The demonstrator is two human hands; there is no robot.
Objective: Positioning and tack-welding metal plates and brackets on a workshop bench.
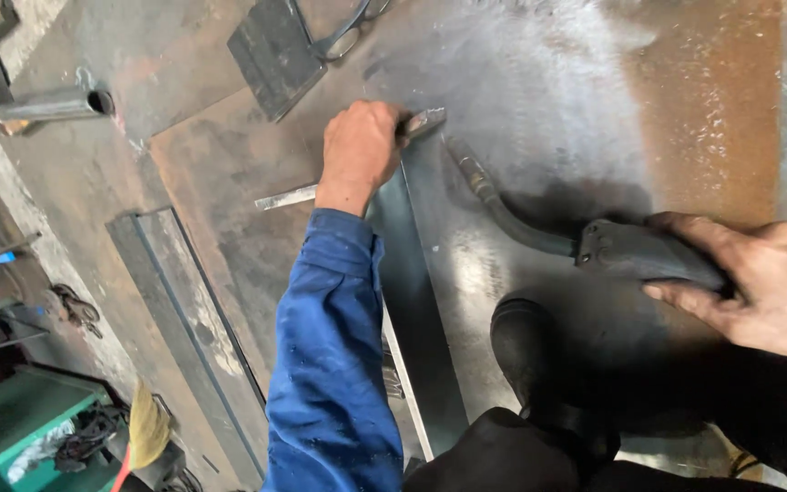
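Steel plate [548, 100], rusty at far right, underfoot. Left hand [360, 150], blue-sleeved, clenched around a small flat metal piece [423, 121], pressing it at the far end of a long steel bar [416, 310]. Right hand [758, 282] grasping a welding torch [594, 246], nozzle pointing toward that piece. Black boot [530, 346] near.

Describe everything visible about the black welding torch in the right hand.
The black welding torch has a dark, moulded handle that looks like plastic, a curved black neck, and a slimmer metallic nozzle end pointing up and left toward the long grey steel bar. It lies low and nearly flat over the worn grey and rusty steel plate. The right hand grips the handle from the right side, fingers wrapped over it. The tip sits near the left hand, apart from it. No arc or sparks show.
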